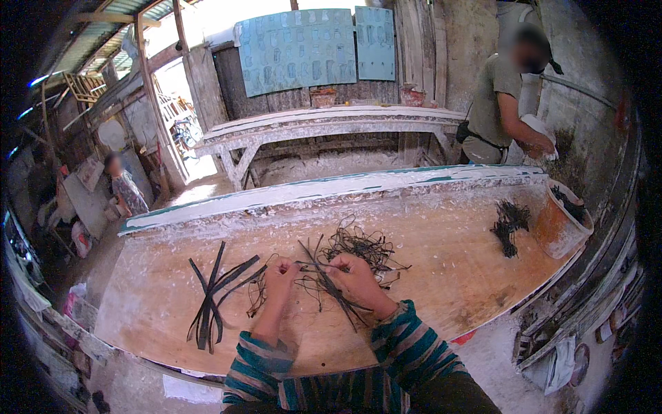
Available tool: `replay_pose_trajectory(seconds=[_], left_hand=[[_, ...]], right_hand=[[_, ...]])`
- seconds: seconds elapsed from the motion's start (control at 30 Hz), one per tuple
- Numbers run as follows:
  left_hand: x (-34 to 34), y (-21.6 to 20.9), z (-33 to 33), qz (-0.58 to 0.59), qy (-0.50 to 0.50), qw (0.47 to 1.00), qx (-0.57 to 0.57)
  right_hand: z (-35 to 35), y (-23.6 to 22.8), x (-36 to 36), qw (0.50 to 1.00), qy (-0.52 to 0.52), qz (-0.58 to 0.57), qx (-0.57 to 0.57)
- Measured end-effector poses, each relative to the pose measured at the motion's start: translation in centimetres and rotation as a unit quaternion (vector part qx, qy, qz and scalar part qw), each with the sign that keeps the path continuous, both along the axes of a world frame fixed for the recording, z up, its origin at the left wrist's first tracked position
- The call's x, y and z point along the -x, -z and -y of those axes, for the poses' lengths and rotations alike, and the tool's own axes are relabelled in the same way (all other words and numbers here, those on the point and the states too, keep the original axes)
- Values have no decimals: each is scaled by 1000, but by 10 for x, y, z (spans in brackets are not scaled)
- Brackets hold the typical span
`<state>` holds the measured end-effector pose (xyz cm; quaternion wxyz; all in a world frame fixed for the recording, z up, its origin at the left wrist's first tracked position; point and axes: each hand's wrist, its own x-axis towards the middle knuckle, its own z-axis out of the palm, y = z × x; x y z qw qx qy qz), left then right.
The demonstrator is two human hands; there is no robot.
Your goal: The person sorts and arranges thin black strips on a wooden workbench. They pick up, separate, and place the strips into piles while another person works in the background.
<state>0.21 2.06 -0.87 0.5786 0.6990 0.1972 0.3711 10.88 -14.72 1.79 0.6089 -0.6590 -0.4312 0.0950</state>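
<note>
A rough workshop with weathered walls is seen, where a whitened bench [334, 126] is set beneath blue panels [296, 55]. In front, a wide wooden worktable [434, 297] is edged at the back by a white-coated strip [324, 190].

Near the table's middle, a thin dark strand [308, 263] is stretched between the left hand [281, 271] and the right hand [354, 274], gripped at the fingertips of each. Crossed black strips [336, 292] lie beside the right hand, a tangle of dark cords [362, 247] is spread just beyond it, and broader black strips [207, 317] are fanned out to the left. At the far right, a dark bundle [509, 224] is placed near an orange bucket [557, 231].

The step in hand is judged to be the tying or working of the strand; steady tension and a firm pinch at both ends seem to be called for next.

The exact contact is partly hidden by the curled fingers, and whether a knot is formed cannot be told. Individual cords are lost in the tangle, and the bucket's dark contents are hard to identify.
</note>
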Motion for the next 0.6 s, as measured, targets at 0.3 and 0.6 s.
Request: replay_pose_trajectory(seconds=[0.3, 0.6], left_hand=[[7, -21, 11, -7, -27, 999, 37], [4, -11, 9, -15, 9, 1000, 16]], right_hand=[[5, -11, 4, 953, -287, -93, 16], [8, -13, 6, 920, -359, -158, 23]])
